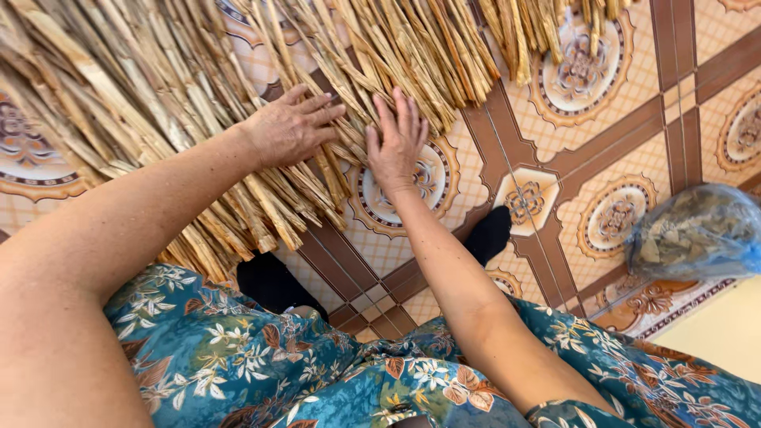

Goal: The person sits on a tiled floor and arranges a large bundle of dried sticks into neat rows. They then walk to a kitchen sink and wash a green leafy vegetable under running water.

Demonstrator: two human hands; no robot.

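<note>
While both of your hands lie flat on the dried straw strips [238,103], you seem to be at the sorting and levelling step: pressing the spread of stalks down against the tiled floor [555,158] and evening out their cut ends. Your left hand [292,127] rests palm-down, fingers spread and gripping nothing, on the strips that fan toward your knees. Your right hand [395,143] is likewise open, its fingertips on the edge of the bundle and its heel over the round floor pattern. The straw covers the upper left of the view, with a second clump [547,32] hanging in at the top, apart from your hands. A clear bag of dry leaves [697,234] sits well off to your right, untouched. Your black-socked feet [487,234] stand just below the strip ends.

For the next move, I judge you will need to close your fingers around a few strips at their ends and draw them free without dragging the neighbours askew; they overlap closely.
</note>
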